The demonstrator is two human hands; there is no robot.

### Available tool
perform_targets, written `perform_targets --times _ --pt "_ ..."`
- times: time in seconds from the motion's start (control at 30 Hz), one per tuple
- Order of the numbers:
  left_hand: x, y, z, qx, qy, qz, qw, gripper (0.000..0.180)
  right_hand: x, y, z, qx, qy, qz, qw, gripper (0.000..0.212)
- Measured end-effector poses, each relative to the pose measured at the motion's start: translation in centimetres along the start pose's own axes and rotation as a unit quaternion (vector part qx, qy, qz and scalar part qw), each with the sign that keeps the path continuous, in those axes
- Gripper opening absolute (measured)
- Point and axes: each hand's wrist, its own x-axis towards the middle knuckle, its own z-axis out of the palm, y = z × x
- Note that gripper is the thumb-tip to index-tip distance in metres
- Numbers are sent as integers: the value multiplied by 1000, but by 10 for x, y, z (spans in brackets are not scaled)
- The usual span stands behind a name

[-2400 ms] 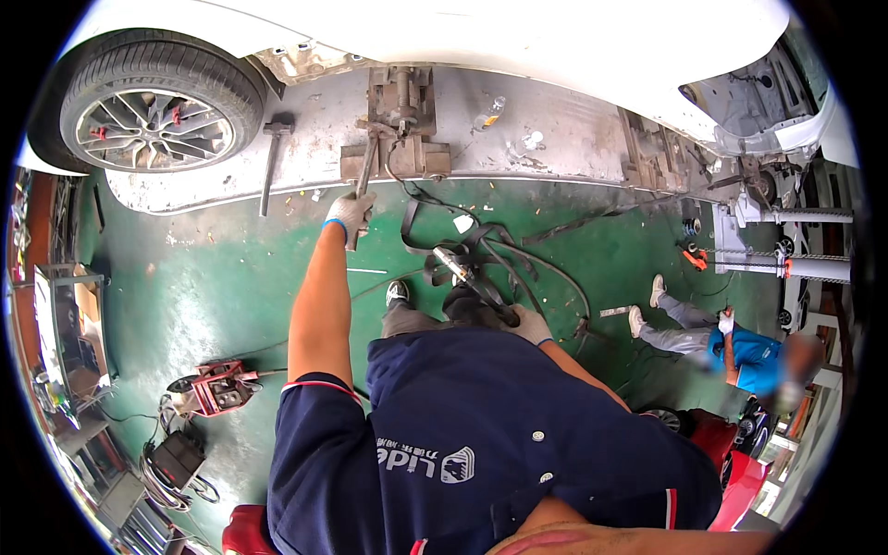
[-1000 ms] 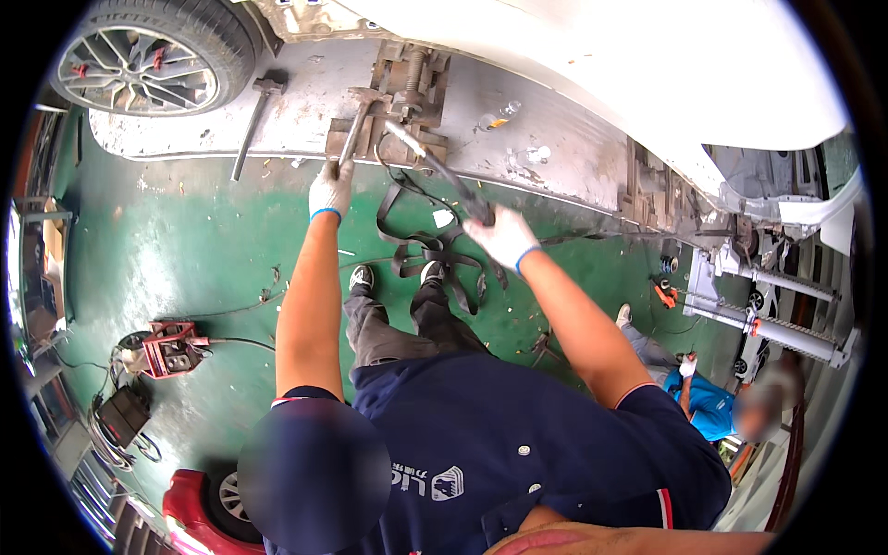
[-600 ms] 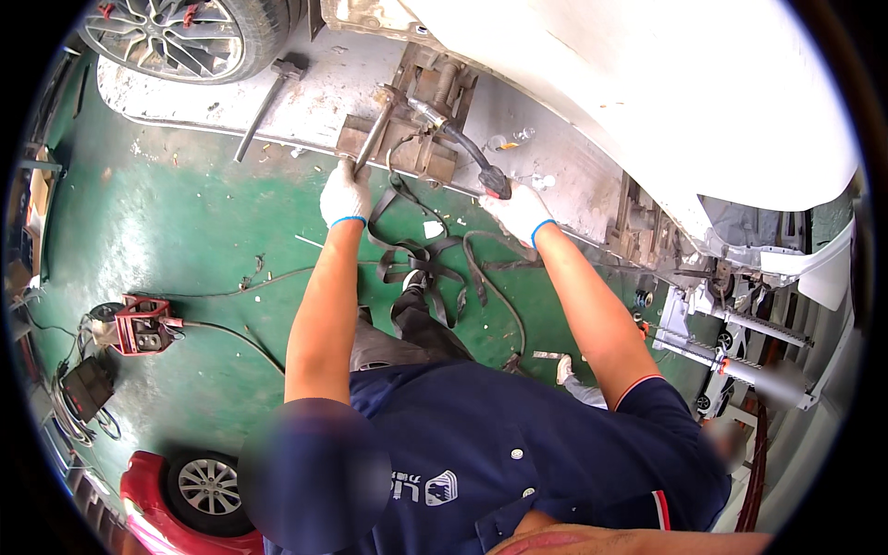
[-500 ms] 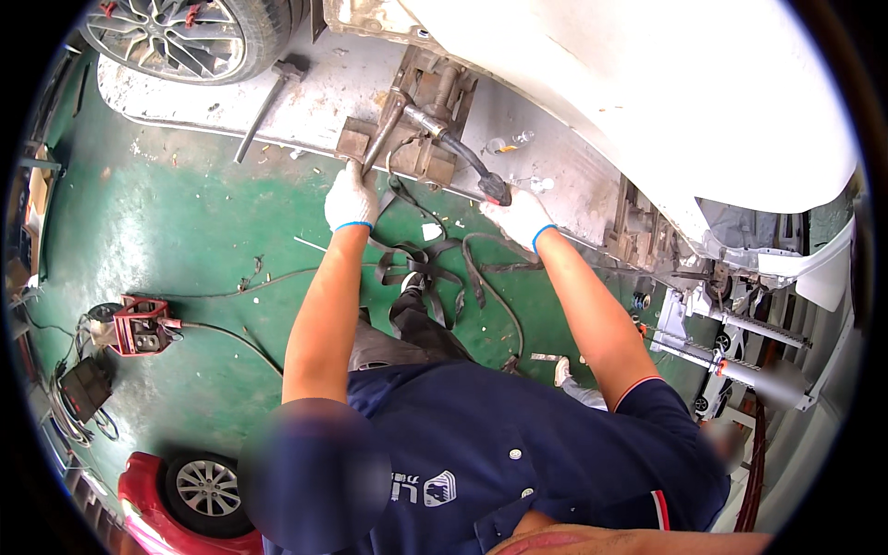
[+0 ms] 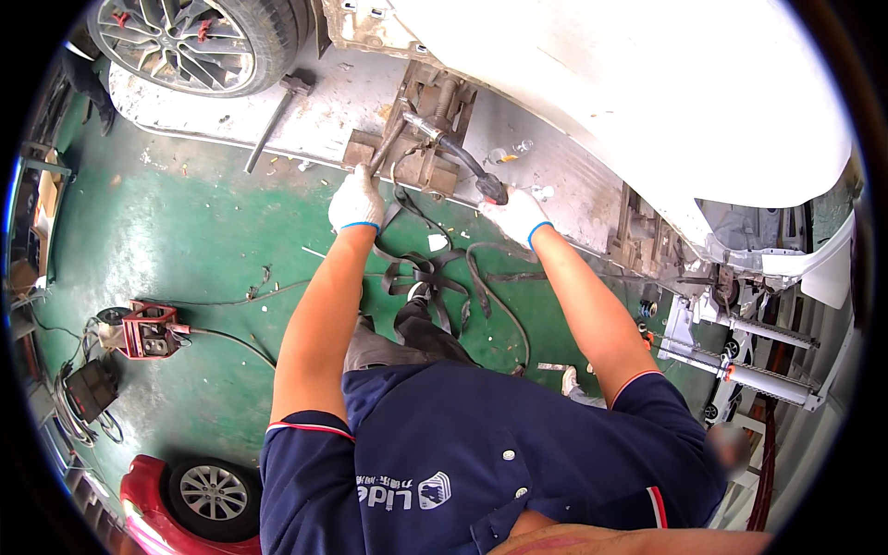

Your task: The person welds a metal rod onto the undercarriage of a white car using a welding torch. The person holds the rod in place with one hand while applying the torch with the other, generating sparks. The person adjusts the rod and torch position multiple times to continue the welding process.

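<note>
White gloves with blue cuffs cover both hands, and both arms stretch forward to the car's side. My left hand (image 5: 356,198) is closed round the lower end of a steel bar (image 5: 388,142), which slants up to a rusty clamp (image 5: 446,100) under the car's sill. From the bar's top a second, dark rod with a shiny collar (image 5: 431,129) runs down to the right. It ends in a bulky black-and-red handle (image 5: 491,189), with my right hand (image 5: 514,215) closed at it; the glove hides part of that grip.
Against the white car body (image 5: 592,92) lies a pale platform (image 5: 222,116) bearing a sledgehammer (image 5: 277,120) and a wheel (image 5: 185,46). Black straps (image 5: 425,268) tangle on the green floor by my feet. A red-framed machine (image 5: 151,330) trails cables at left. Another person's leg (image 5: 88,83) shows upper left.
The view has shifted slightly, and a person's leg now shows at the upper left. Both hands keep their grips; the bar and rod look nearly unchanged against the clamp.
</note>
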Motion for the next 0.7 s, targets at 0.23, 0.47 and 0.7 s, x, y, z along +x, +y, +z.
perform_targets --times 0.23,0.47,0.7 --pt "3 -1 1 -6 -23 -9 1000 27 -12 -27 -23 9 -27 42 999 44" --pt "5 3 -4 4 -60 -22 998 32 2 -9 -22 -40 -8 5 999 46" --pt "4 5 -11 11 -68 -26 997 33 -4 -25 -30 -89 6 -18 996 45"
